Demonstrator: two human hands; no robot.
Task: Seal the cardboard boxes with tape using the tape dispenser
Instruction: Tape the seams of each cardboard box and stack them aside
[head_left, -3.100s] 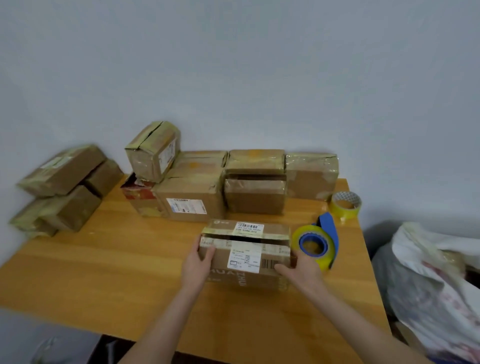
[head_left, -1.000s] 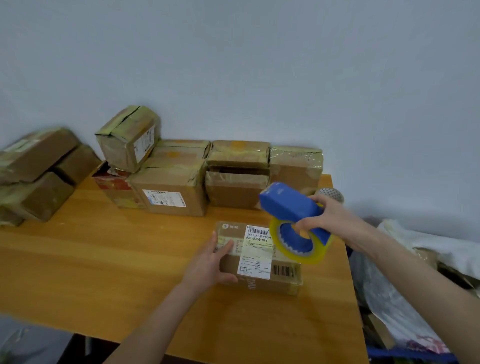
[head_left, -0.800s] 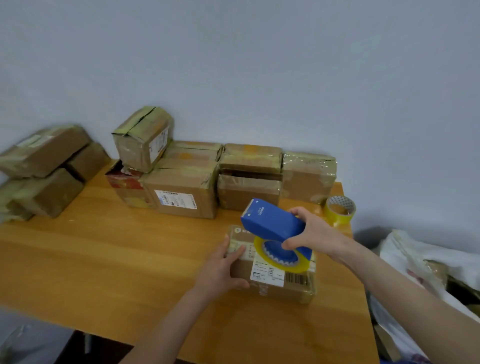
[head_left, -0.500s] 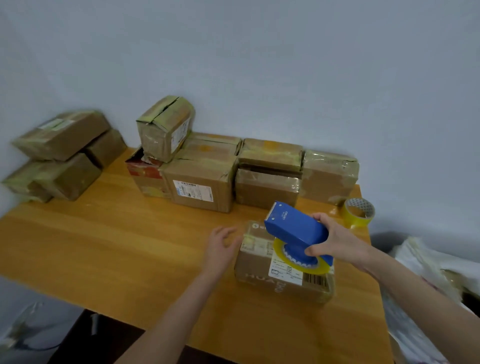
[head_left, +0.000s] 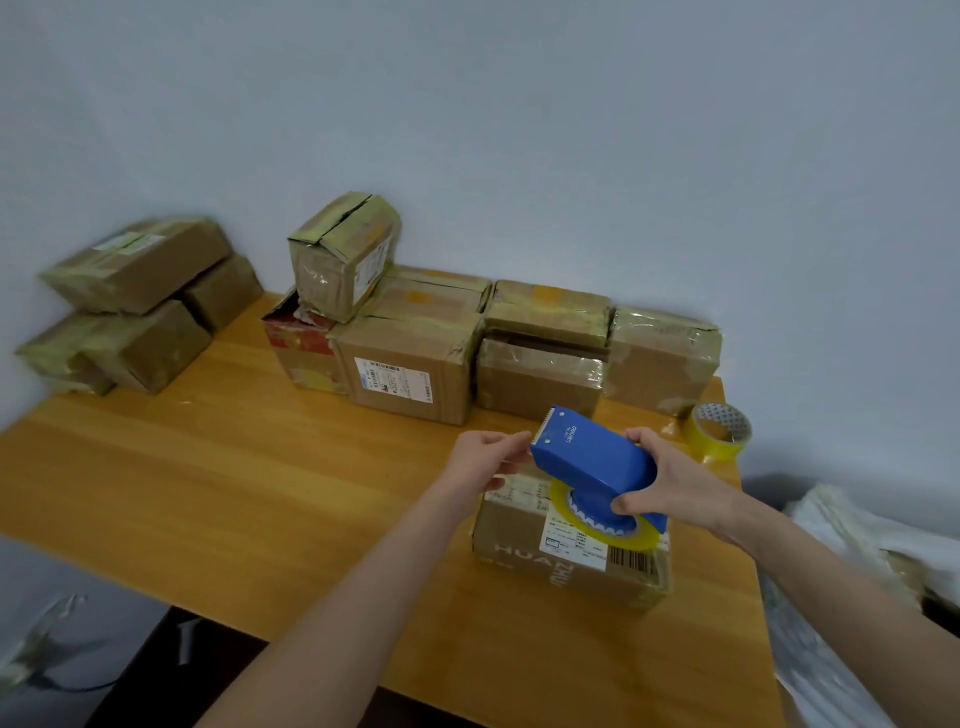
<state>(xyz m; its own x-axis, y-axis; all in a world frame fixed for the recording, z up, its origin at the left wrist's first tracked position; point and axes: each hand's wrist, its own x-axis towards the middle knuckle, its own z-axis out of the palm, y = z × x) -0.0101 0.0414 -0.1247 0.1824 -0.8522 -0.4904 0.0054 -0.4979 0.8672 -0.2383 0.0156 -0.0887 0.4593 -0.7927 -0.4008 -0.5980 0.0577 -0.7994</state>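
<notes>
Head view: the tape dispenser (head_left: 592, 462) is clasped by the curled right grip (head_left: 670, 483) just above the cardboard box (head_left: 519, 540). The left grip (head_left: 483, 460) is pinched at its toothed end, on what cannot be told, and sealing is judged barely begun.

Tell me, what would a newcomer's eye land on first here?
The blue tape dispenser stands out, gripped by the right hand over a labelled cardboard box on the wooden table, with the left hand at its toothed end. Behind, taped boxes are piled along the wall, and a yellow tape roll sits at the table's far right corner.
</notes>
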